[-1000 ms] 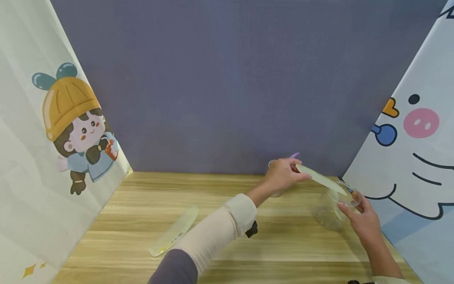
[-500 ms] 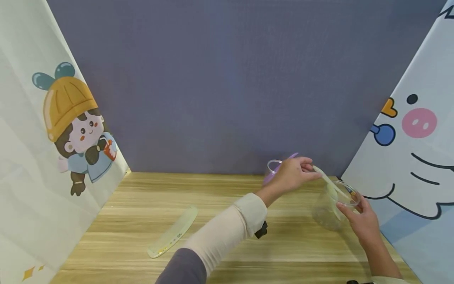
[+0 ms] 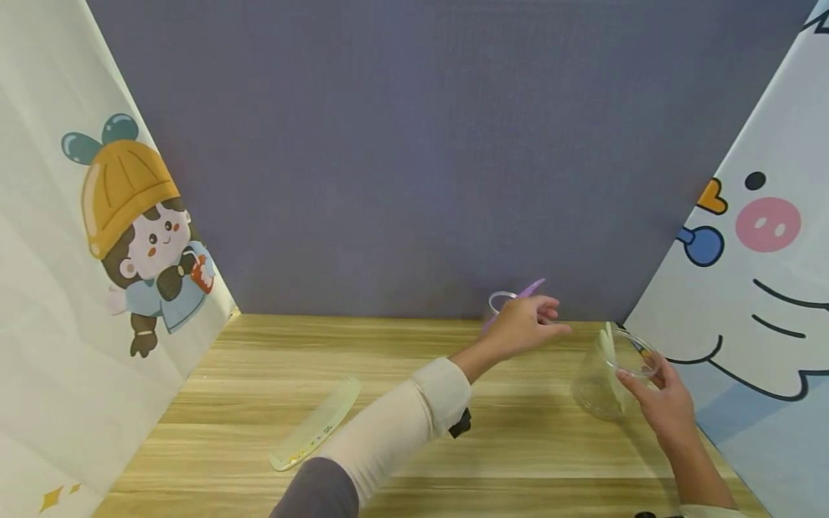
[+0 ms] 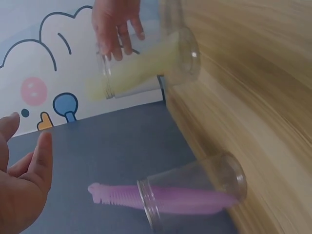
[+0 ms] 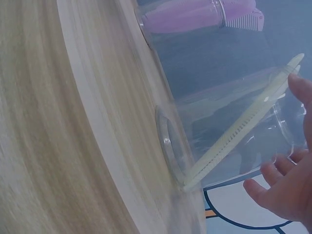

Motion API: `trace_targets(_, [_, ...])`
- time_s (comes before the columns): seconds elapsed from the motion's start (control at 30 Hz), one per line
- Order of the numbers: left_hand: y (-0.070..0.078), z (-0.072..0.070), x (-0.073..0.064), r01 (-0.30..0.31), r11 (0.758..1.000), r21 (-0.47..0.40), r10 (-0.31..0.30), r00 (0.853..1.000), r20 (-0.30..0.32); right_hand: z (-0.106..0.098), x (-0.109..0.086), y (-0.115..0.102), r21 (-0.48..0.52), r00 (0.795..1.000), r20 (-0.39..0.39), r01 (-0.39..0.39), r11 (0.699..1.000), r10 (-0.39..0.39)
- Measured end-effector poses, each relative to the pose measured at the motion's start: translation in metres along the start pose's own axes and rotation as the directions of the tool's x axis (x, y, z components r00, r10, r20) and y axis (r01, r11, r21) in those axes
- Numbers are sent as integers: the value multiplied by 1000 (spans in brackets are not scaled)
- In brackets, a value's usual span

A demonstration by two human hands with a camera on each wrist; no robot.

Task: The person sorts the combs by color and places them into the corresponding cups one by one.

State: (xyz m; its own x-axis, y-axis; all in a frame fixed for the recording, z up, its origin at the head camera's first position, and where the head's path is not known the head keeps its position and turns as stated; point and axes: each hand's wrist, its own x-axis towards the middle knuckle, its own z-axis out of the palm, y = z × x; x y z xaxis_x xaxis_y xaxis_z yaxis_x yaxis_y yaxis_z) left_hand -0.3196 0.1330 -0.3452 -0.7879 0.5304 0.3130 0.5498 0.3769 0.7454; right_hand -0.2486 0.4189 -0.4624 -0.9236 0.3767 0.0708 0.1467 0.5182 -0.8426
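My right hand (image 3: 667,406) holds a clear plastic jar (image 3: 588,396) near its rim, thumb on one side and fingers on the other. Pale green combs (image 5: 234,129) lean diagonally inside that jar, their upper ends poking past the rim. To the left of it my left hand (image 3: 521,325) hovers with nothing in it, fingers apart and loosely bent. Partly behind this hand in the head view, a second clear jar (image 4: 228,176) contains a purple comb (image 4: 183,199), its toothed end sticking out of the mouth.
Another pale green comb (image 3: 319,424) with small printed marks lies on the wood-grain table (image 3: 505,460) at the left. A grey panel (image 3: 401,165) rises along the back edge. White printed panels (image 3: 764,302) close off both sides.
My left hand has lowered a pale green comb into the right jar, let it go and drawn back to the left. The right hand has stayed on the jar.
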Motion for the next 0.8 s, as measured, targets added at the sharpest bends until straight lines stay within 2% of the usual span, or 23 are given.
trace_targets(0.23, [-18, -13, -13, -22, 997, 73, 16, 997, 76, 0, 2, 2, -7, 1000, 6, 0, 1000, 0])
trace_targets(0.47, [-31, -27, -30, 11, 993, 115, -21, 996, 87, -2, 3, 0, 28, 1000, 22, -15, 1000, 14])
trace_targets(0.63, [-37, -33, -43, -5, 984, 178, -13, 995, 98, -3, 3, -1, 33, 999, 22, -29, 999, 29])
trace_targets(0.8, [-53, -43, -57, 4, 985, 174, -19, 996, 90, -2, 5, 0, 27, 999, 32, -32, 999, 31])
